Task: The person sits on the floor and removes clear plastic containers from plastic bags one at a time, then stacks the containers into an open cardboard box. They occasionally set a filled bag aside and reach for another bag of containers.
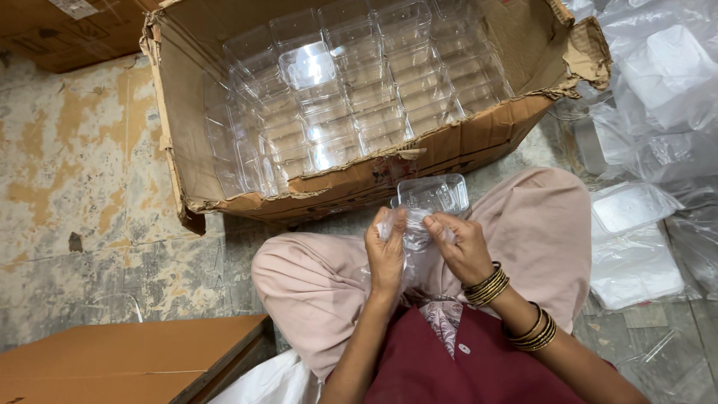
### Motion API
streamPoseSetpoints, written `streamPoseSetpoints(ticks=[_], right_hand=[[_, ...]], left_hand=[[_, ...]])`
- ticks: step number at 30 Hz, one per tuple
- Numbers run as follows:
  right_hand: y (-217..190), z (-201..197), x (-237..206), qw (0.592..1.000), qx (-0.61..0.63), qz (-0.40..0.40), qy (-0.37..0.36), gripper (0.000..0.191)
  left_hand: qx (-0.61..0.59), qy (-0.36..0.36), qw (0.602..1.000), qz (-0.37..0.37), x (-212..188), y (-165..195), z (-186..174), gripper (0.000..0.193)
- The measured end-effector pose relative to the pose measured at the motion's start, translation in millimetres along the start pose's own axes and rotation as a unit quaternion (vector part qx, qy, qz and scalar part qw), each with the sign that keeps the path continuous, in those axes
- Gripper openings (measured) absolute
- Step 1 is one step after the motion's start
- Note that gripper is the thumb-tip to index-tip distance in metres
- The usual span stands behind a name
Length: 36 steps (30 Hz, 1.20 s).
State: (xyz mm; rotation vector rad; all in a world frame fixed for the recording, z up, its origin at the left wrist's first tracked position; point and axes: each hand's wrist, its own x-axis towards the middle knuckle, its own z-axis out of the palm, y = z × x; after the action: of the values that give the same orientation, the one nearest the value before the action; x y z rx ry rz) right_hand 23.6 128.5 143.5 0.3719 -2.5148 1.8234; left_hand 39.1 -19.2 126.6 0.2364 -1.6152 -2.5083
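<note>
I sit cross-legged on the floor in pale pink trousers. My left hand [386,253] and my right hand [462,245] both grip a clear plastic container [432,196] with a thin clear film around it, held over my lap. The right wrist wears several gold and dark bangles. Just beyond my knees lies an open cardboard box [187,135], filled with rows of stacked clear plastic containers [359,90].
Piles of clear plastic bags and white lidded trays [636,239] lie on the floor at the right. A flat brown cardboard sheet [127,363] sits at the lower left. Another carton [67,30] is at the top left. The floor is worn, patchy concrete.
</note>
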Motion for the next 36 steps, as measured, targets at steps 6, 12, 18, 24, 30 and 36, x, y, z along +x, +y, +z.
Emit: streamPoseSetpoints(ticks=[6,12,18,24,30,36], right_hand=[[-3,-2,1,0.998,-0.049,-0.023,-0.016,0.03],[-4,-3,0,0.998,-0.061,-0.026,-0.02,0.03],[-2,0,3,0.995,-0.088,-0.047,-0.014,0.024],[6,-2,-2,0.996,-0.087,-0.023,-0.016,0.025],[7,-3,-2,0.996,-0.084,-0.028,-0.014,0.025],[3,-3,2,0.998,-0.044,-0.047,-0.025,0.021]], left_hand=[[0.078,0.03,0.995,-0.05,2,0,-4,0.014],[-0.01,0.016,1.0,-0.016,-1,1,-4,0.026],[0.015,0.022,0.996,-0.088,1,-3,-8,0.012],[-0.016,-0.048,0.999,-0.014,5,-9,-13,0.028],[0.011,-0.031,0.998,-0.062,6,-12,-14,0.016],[-0.022,-0.023,0.997,-0.075,7,-12,-17,0.02]])
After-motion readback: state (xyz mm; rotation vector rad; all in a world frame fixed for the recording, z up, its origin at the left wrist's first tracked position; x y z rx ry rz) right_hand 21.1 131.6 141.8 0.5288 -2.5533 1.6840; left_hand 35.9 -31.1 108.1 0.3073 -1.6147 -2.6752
